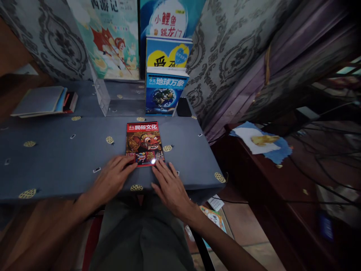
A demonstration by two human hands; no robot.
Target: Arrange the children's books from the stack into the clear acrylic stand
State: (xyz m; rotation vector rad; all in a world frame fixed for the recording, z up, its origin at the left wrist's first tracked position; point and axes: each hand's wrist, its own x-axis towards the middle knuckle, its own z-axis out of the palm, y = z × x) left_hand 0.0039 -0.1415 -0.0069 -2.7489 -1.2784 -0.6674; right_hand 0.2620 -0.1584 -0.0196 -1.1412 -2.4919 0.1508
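A red-covered book (144,141) with a mask picture lies face up near the front of the table. The fingers of my left hand (115,174) are stretched out, their tips at the book's lower left corner. Beside its lower right corner rests my right hand (170,183), fingers extended and slightly spread, with the tips touching or very close to the cover's edge. Neither hand grips the book. Behind it, a blue book with an Earth picture (164,96) stands upright in front of a yellow and blue book (168,51).
A clear acrylic stand (102,94) holds a large illustrated book (114,45). Stacked books (39,101) lie at the back left, and a dark phone-like slab (184,107) at the back right. Right of the patterned tablecloth (67,162) stands a dark wooden bench (254,173) with cloths and cables.
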